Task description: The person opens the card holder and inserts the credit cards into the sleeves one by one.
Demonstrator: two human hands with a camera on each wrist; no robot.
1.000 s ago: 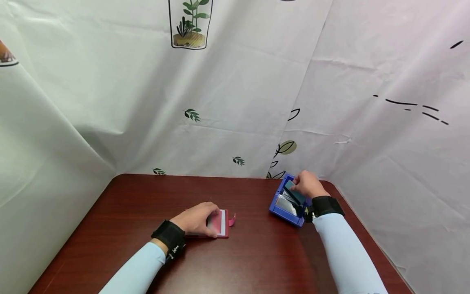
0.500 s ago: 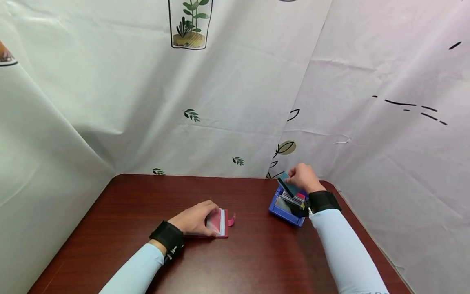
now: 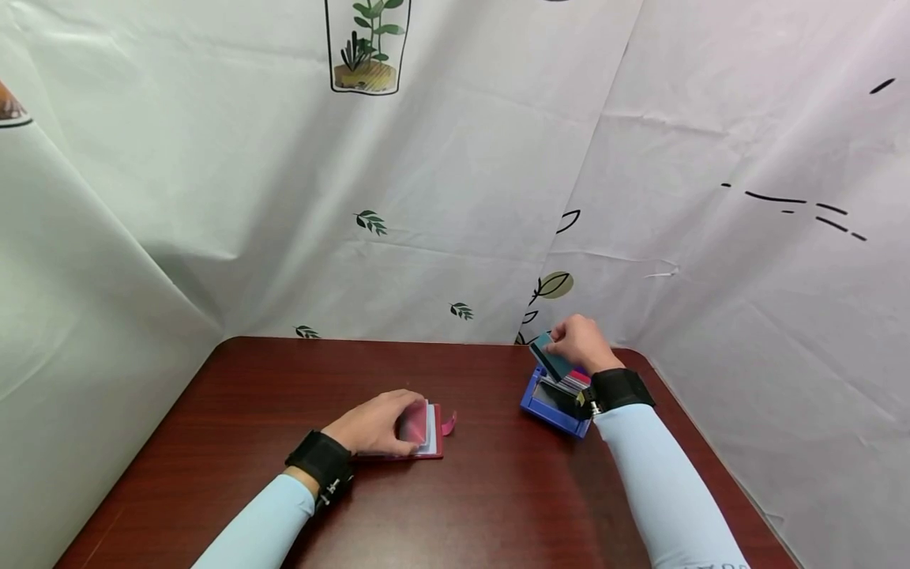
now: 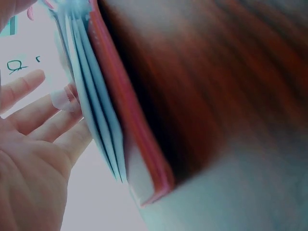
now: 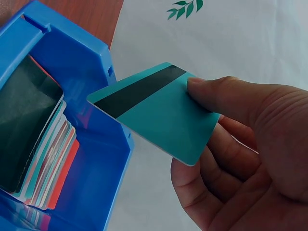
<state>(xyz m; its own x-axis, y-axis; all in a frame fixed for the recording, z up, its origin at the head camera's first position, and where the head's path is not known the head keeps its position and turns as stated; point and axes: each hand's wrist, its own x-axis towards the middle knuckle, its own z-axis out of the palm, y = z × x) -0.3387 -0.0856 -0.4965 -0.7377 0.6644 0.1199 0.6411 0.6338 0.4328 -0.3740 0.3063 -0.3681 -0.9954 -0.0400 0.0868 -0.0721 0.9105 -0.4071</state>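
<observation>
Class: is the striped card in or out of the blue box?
Out: the right hand pinches the striped card, and the blue box hides none of it.

White plant-print sheeting (image 3: 462, 174), seemingly fabric; reddish-brown table (image 3: 498, 506).

Since a second ago, the right hand (image 3: 586, 346) has lifted the teal card (image 5: 166, 121) from inside the blue box (image 3: 550, 416) to above its far end, exposing a red card (image 5: 64, 179) inside.
</observation>
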